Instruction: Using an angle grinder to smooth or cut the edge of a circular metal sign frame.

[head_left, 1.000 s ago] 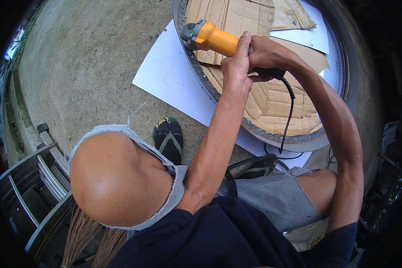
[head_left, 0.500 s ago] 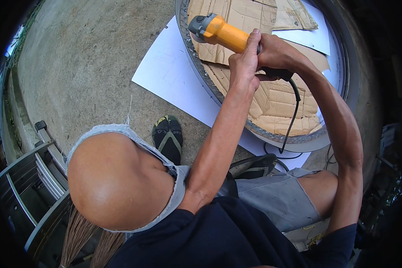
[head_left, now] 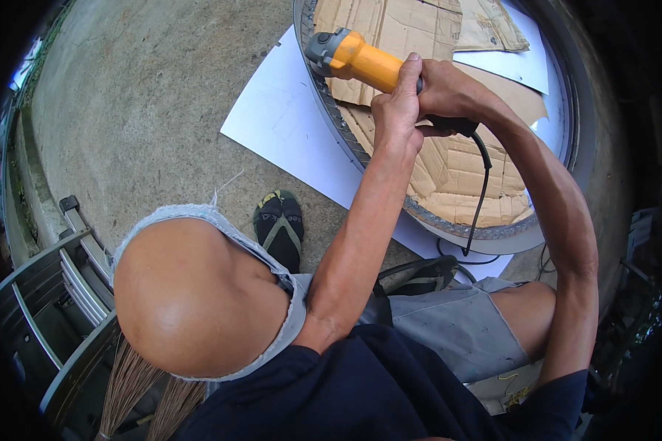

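Note:
An angle grinder (head_left: 370, 63) with an orange body and grey head is held in both my hands. Around the front of its grip, thumb on top, closes my left hand (head_left: 397, 106). My right hand (head_left: 449, 90) wraps the rear end, where a black power cord (head_left: 485, 184) hangs down. The grinder's head lies over the left rim of a large round metal ring (head_left: 463, 234); its disc is hidden, and I cannot tell whether it touches the rim. Flattened brown cardboard (head_left: 449, 173) fills the inside of the ring.
White sheets (head_left: 272, 114) lie under the ring on the concrete floor (head_left: 162, 95). A metal ladder (head_left: 81, 287) and stick brooms (head_left: 129, 382) are at the lower left. My sandalled foot (head_left: 278, 228) rests near the sheet, and the cord loops close to my other foot.
The grinder and both hands have shifted slightly left and nearer to me, bringing the grinder's head closer to the ring's left rim. Both hands keep their grip.

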A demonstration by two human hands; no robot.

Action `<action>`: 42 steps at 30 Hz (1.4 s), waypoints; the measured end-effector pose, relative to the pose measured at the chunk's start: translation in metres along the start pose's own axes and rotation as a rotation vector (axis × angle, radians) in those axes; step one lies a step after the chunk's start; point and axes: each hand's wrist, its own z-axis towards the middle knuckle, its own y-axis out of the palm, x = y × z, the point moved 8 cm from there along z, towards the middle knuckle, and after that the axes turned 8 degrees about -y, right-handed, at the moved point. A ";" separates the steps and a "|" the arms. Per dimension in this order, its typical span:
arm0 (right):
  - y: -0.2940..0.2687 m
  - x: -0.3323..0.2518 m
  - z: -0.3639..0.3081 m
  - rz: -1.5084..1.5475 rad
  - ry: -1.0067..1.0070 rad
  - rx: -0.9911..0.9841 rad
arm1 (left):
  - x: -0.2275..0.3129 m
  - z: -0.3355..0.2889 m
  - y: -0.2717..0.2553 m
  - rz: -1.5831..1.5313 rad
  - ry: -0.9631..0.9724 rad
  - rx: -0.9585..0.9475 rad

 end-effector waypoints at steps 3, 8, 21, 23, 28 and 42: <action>-0.001 0.001 -0.001 0.048 0.005 0.042 | -0.002 -0.001 0.000 -0.016 -0.030 0.002; -0.001 0.000 -0.002 0.025 -0.001 0.044 | -0.003 0.000 -0.003 -0.014 -0.031 0.024; -0.002 -0.001 -0.002 0.035 0.005 0.048 | -0.001 0.001 -0.002 -0.028 0.003 0.024; -0.002 -0.002 -0.002 0.009 -0.007 0.059 | -0.003 0.001 -0.002 -0.028 -0.031 0.031; -0.001 -0.002 -0.002 0.004 -0.006 0.053 | -0.002 -0.005 -0.001 -0.011 -0.060 0.024; 0.000 -0.005 -0.007 0.030 -0.013 0.030 | -0.007 0.002 -0.004 -0.025 -0.037 0.030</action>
